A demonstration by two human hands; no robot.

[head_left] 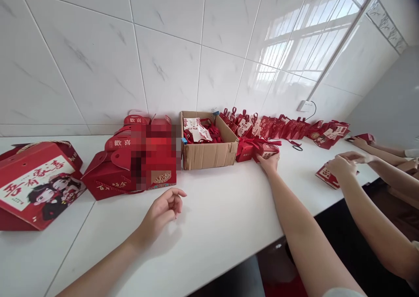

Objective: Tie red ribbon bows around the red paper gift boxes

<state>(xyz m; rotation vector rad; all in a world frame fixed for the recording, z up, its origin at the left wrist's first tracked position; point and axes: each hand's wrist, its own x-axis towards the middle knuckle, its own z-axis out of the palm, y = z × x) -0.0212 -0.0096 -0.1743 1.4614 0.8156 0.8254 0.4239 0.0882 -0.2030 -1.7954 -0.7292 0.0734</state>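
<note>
My left hand (167, 207) hovers over the white table, its fingers loosely curled and holding nothing. On the right, my right hand (270, 162) grips the near side of a small red gift box (266, 150) with a pale printed panel and a red ribbon on top. My fingertips are partly hidden against that box. Directly left of it stands a similar small red box (244, 151), also with red ribbon. The open cardboard box (209, 155) beside them holds red ribbons and white printed cards.
Larger red gift boxes (114, 172) stand at left, with a rope-handled one (36, 188) nearest. Several ribboned boxes (281, 127) line the tiled wall. Black-handled scissors (297, 147) lie behind my right hand. At right, a co-worker's hands (347, 162) work on a red box (328, 176).
</note>
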